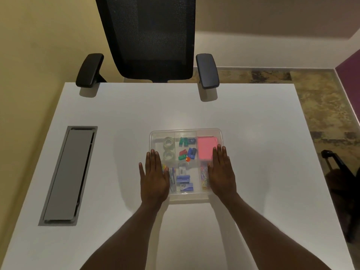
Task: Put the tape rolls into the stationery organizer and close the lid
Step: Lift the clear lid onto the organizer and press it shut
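Note:
A clear plastic stationery organizer [186, 131] sits in the middle of the white desk, with its see-through lid lying on top. Two clear tape rolls [169, 148] lie one behind the other in its back left compartment. My left hand [153, 177] rests flat, palm down, on the organizer's left edge with fingers together. On the right edge my right hand [222, 171] lies flat the same way. Neither hand holds anything. Inside are also pink sticky notes [206, 148], green and blue clips, staple boxes, pens and coloured paper clips.
A black mesh office chair [153, 38] stands at the desk's far edge, its armrests over the top. A grey cable hatch [68, 175] is set into the desk [263, 152] on the left. A dark object stands on the floor at right.

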`<state>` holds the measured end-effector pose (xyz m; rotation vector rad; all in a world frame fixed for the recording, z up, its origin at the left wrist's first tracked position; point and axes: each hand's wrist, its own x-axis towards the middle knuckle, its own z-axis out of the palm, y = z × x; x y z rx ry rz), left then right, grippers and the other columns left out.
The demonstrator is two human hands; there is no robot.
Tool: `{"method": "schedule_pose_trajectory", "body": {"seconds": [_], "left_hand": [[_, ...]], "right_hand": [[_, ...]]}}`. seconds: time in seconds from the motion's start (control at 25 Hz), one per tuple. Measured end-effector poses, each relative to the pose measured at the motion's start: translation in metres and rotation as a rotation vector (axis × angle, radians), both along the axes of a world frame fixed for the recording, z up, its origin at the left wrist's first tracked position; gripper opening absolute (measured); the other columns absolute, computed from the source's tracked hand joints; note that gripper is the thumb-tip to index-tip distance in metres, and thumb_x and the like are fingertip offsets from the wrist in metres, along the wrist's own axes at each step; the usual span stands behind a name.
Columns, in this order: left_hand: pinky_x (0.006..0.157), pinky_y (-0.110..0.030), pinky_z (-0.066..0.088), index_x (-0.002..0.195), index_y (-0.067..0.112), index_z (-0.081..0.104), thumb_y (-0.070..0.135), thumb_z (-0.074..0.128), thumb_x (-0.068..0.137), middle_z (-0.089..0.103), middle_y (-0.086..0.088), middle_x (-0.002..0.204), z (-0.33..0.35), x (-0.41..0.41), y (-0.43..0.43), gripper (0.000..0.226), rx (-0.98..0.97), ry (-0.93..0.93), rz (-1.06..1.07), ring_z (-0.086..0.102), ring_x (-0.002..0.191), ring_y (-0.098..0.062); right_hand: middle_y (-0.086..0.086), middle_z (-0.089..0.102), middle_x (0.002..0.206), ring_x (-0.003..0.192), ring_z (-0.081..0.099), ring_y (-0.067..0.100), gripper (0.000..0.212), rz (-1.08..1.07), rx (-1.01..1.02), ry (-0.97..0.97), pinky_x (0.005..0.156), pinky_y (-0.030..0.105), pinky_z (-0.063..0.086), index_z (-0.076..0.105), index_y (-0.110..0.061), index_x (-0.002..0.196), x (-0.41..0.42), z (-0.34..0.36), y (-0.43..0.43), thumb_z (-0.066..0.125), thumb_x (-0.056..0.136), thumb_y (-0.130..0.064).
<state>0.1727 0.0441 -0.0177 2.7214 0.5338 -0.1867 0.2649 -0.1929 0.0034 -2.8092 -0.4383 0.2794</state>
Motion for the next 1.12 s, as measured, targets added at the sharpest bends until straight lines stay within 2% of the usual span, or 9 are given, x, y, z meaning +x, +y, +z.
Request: {"method": "schedule_pose_trajectory", "body": {"seconds": [0.28, 0.52, 0.68, 0.76, 0.84, 0.92, 1.0, 1.04, 1.12], "left_hand": [[0.135, -0.059, 0.007, 0.171, 0.016, -0.004, 0.058, 0.004, 0.108, -0.007, -0.002, 0.181, -0.007, -0.002, 0.001, 0.076, 0.063, 0.015, -0.059, -0.008, 0.168, -0.021], [0.135, -0.060, 0.001, 0.171, 0.017, -0.003, 0.061, -0.002, 0.107, -0.008, -0.002, 0.180, -0.007, 0.001, 0.000, 0.078, 0.095, 0.041, -0.071, -0.006, 0.168, -0.023], [0.131, -0.069, 0.003, 0.169, 0.012, 0.022, 0.049, 0.026, 0.108, 0.012, -0.009, 0.179, 0.010, 0.008, -0.005, 0.072, 0.141, 0.072, -0.032, 0.011, 0.167, -0.028], [0.131, -0.068, 0.005, 0.167, 0.013, 0.031, 0.044, 0.037, 0.107, 0.021, -0.015, 0.177, 0.024, 0.027, -0.015, 0.067, 0.143, -0.011, -0.071, 0.017, 0.166, -0.034], [0.133, -0.064, 0.003, 0.170, 0.014, 0.020, 0.041, 0.039, 0.111, 0.008, -0.015, 0.179, 0.038, 0.066, -0.029, 0.067, 0.116, -0.009, -0.183, 0.005, 0.167, -0.034], [0.134, -0.062, -0.001, 0.171, 0.015, 0.004, 0.041, 0.037, 0.112, -0.008, -0.013, 0.179, 0.049, 0.113, -0.044, 0.072, 0.080, 0.052, -0.318, -0.010, 0.167, -0.031], [0.134, -0.060, -0.003, 0.171, 0.016, -0.003, 0.043, 0.032, 0.113, -0.013, -0.010, 0.179, 0.054, 0.151, -0.054, 0.073, 0.057, 0.117, -0.383, -0.013, 0.167, -0.029], [0.134, -0.059, -0.004, 0.171, 0.016, -0.004, 0.044, 0.029, 0.114, -0.011, -0.009, 0.180, 0.055, 0.163, -0.056, 0.072, 0.036, 0.158, -0.380, -0.012, 0.168, -0.027], [0.135, -0.058, -0.001, 0.171, 0.013, 0.002, 0.045, 0.027, 0.114, 0.004, -0.010, 0.180, 0.051, 0.172, -0.056, 0.070, 0.022, 0.241, -0.375, -0.001, 0.168, -0.028]], "right_hand": [[0.006, 0.018, 0.170, 0.159, 0.010, 0.020, 0.069, -0.136, 0.177, -0.042, 0.120, 0.046, 0.038, 0.020, -0.009, 0.160, -0.028, -0.011, -0.012, 0.020, 0.105, -0.050], [0.007, 0.016, 0.170, 0.159, 0.009, 0.023, 0.065, -0.102, 0.050, -0.061, 0.122, 0.049, 0.033, 0.019, -0.010, 0.161, -0.027, -0.025, -0.013, 0.030, 0.106, -0.043], [0.013, 0.017, 0.169, 0.157, 0.014, 0.032, 0.066, -0.074, -0.083, -0.039, 0.123, 0.058, 0.025, 0.023, -0.008, 0.160, -0.022, -0.013, -0.010, 0.010, 0.106, -0.045], [0.016, 0.020, 0.167, 0.156, 0.016, 0.035, 0.066, -0.023, -0.130, -0.098, 0.124, 0.060, 0.021, 0.027, -0.007, 0.158, -0.027, -0.006, -0.005, 0.012, 0.108, -0.047], [0.014, 0.020, 0.168, 0.157, 0.015, 0.032, 0.063, 0.020, -0.106, -0.130, 0.126, 0.058, 0.014, 0.026, -0.012, 0.159, -0.039, 0.001, 0.015, 0.022, 0.108, -0.048], [0.007, 0.025, 0.167, 0.158, 0.015, 0.026, 0.062, 0.085, -0.079, -0.085, 0.129, 0.051, 0.001, 0.028, -0.020, 0.159, -0.056, 0.000, 0.041, 0.024, 0.106, -0.051], [0.001, 0.030, 0.166, 0.157, 0.018, 0.021, 0.060, 0.134, -0.098, -0.017, 0.127, 0.043, -0.013, 0.027, -0.025, 0.159, -0.071, -0.007, 0.061, 0.021, 0.106, -0.054], [-0.001, 0.029, 0.167, 0.157, 0.020, 0.020, 0.061, 0.127, -0.099, 0.005, 0.127, 0.043, -0.012, 0.025, -0.026, 0.159, -0.074, -0.010, 0.064, 0.022, 0.106, -0.055], [0.001, 0.033, 0.165, 0.154, 0.027, 0.023, 0.058, 0.119, -0.053, -0.034, 0.130, 0.050, 0.006, 0.033, -0.023, 0.157, -0.081, -0.021, 0.060, 0.033, 0.107, -0.052]]}}
